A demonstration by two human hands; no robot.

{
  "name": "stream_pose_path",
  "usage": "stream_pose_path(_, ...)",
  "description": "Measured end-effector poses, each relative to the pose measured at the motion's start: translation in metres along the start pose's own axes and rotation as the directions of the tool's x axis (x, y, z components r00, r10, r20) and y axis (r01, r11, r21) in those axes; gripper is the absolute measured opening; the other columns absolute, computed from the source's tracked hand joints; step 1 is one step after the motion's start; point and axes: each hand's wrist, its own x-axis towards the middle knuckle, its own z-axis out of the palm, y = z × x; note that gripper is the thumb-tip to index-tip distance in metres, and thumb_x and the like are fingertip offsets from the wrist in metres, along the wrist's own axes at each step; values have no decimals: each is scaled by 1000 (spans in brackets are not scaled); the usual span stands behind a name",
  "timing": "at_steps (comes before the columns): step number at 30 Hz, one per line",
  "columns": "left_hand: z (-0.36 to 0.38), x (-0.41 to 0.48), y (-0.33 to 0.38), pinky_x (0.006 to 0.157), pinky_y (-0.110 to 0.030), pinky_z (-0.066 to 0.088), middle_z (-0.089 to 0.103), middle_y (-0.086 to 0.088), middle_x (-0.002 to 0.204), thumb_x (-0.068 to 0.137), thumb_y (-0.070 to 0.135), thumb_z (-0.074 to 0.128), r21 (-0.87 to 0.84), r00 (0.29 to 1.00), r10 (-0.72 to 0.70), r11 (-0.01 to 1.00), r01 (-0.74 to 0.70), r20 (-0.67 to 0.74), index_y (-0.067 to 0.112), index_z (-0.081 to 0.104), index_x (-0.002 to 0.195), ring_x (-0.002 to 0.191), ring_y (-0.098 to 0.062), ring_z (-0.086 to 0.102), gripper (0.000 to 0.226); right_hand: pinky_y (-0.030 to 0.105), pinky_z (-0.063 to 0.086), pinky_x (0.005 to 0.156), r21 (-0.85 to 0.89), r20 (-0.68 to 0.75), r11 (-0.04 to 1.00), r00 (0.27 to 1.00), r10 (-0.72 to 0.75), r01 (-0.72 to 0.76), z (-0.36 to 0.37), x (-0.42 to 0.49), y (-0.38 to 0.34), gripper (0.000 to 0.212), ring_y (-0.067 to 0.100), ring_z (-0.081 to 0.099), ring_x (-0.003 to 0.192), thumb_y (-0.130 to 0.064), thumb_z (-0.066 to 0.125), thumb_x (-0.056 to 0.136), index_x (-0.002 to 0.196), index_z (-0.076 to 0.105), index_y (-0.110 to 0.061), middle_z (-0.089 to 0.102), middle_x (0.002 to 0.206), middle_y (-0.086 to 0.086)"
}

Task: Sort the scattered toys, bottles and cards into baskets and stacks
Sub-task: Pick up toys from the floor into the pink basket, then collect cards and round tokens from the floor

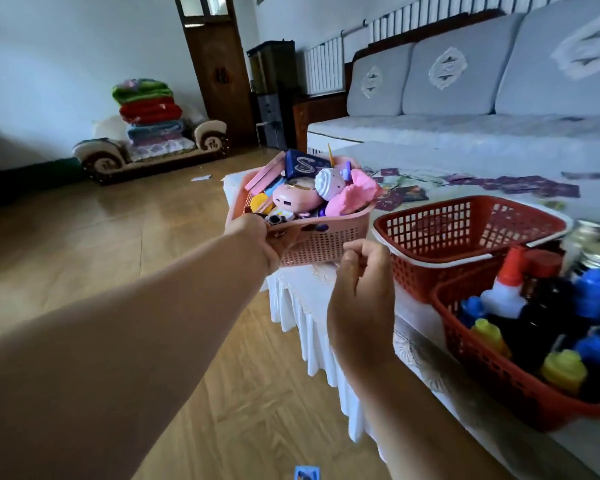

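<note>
The pink basket (319, 240) sits at the end of the table (326, 292), heaped above its rim with toys (302, 197). The left hand (257, 237) grips its near left corner. The right hand (364, 271) is curled at the near right corner, and I cannot tell whether it has hold. The basket looks like thin plastic lattice, light but loaded, so it will likely flex. It is best held by the rim at both ends and kept level, or the top toys may spill. There are three baskets: this one, an empty red basket (430, 271), and a bottle basket (482, 362) whose bottles (565, 368) are too blurred to count. Many cards (520, 187) lie on the table, and two more on the floor.
</note>
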Motion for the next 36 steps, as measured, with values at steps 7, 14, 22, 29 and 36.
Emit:
stream_pose_path(7, 39, 8, -7, 31, -26, 48, 62, -30, 117, 105, 11, 27, 41, 998, -6, 999, 4, 70, -6, 54, 123, 37, -27, 63, 36, 14, 39, 80, -147, 114, 988, 993, -23, 39, -8, 10, 17, 14, 3, 50, 95, -19, 44, 97, 104, 55, -20, 55, 102, -8)
stream_pose_path(14, 43, 3, -3, 54, -35, 61, 71, -23, 93, 105, 29, 40, 238, 982, -2, 970, -45, 191, 19, 56, 110, 69, -32, 71, 20, 11, 42, 76, -343, 141, 918, 977, -159, 199, -7, 8, 31, 22, 10, 57, 94, -8, 52, 90, 109, 55, -20, 42, 112, -10)
stream_pose_path(22, 9, 14, -15, 78, -41, 57, 68, -25, 107, 100, 49, 40, 431, 980, -62, 902, -26, 189, -1, 57, 110, 90, -32, 71, 53, 27, 46, 97, -548, 176, 784, 957, -232, 291, -4, 6, 28, 61, 26, 42, 136, 1, 57, 85, 141, 35, -7, 21, 155, 18)
stream_pose_path(29, 8, -14, -24, 66, -38, 57, 70, -24, 101, 97, 43, 51, 498, 952, -131, 867, -25, 276, -5, 44, 129, 75, -27, 71, 58, 28, 43, 93, -755, 128, 656, 978, 162, -10, -6, 45, 2, 67, 30, 50, 124, -15, 51, 91, 147, 16, -4, 16, 151, 20)
stream_pose_path(36, 24, -43, -24, 61, -28, 53, 68, -15, 96, 94, 53, 50, 513, 911, -147, 855, -78, 384, -2, 54, 129, 72, -21, 63, 65, 27, 37, 100, -608, 136, 793, 990, 42, 50, 2, 22, -17, 60, 26, 48, 120, -8, 46, 89, 145, 24, -5, 25, 145, 12)
